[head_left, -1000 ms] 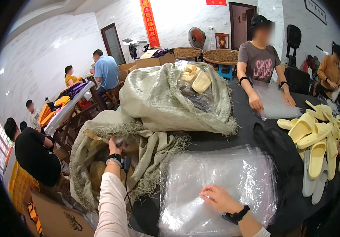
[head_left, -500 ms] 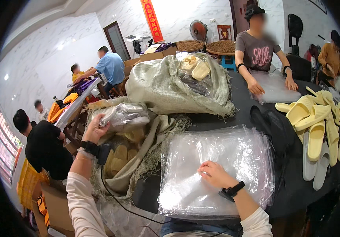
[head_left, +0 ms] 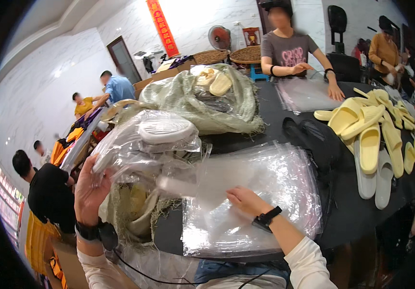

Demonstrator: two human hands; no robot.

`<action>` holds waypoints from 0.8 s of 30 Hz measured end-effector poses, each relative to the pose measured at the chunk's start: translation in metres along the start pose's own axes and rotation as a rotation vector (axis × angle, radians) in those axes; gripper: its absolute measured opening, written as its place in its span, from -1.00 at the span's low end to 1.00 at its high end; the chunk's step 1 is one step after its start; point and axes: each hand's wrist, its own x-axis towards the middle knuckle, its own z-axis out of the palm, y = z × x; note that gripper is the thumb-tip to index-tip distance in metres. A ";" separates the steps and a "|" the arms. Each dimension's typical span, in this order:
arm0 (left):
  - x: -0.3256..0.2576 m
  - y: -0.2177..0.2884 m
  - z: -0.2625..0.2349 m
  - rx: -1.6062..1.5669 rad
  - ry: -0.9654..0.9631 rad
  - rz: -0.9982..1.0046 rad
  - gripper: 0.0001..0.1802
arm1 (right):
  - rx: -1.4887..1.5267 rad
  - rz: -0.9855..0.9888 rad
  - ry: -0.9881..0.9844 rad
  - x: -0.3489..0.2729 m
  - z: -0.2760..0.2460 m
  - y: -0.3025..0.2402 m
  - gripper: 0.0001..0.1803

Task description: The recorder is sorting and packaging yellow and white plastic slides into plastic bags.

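Observation:
My left hand (head_left: 92,192) grips a clear plastic bag (head_left: 121,139) raised at the left of the table. Inside lies a white slipper (head_left: 166,129) with a ridged sole, and further pale slippers show blurred through the film. My right hand (head_left: 247,200) is over a stack of flat clear plastic bags (head_left: 284,212) in front of me. Its fingers are pinched together on the top bag, whose left part looks hazy and slightly lifted. Under the held bag, an open woven sack (head_left: 133,216) contains more bagged yellowish slippers.
A large woven sack (head_left: 169,98) of bagged slippers stands behind. Loose yellow slippers (head_left: 369,144) and grey ones (head_left: 383,178) lie at the right, beside a black mesh item (head_left: 313,142). Across the table (head_left: 260,111), a person (head_left: 291,50) handles another stack of bags.
My left hand has moved left and nearer, swinging the bagged white slippers up over the sack. My right hand has shifted slightly on the stack. The view has turned rightward.

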 end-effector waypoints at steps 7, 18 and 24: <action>-0.008 -0.022 0.017 -0.120 -0.204 -0.095 -0.83 | 0.518 0.308 0.091 0.000 -0.012 0.003 -0.39; 0.053 -0.076 0.115 0.744 -0.631 0.660 -0.49 | 0.936 0.385 -0.101 0.004 -0.021 -0.003 0.00; 0.110 -0.087 0.133 -0.030 -0.641 0.112 -0.65 | 1.266 0.378 -0.111 0.006 -0.031 -0.019 -0.03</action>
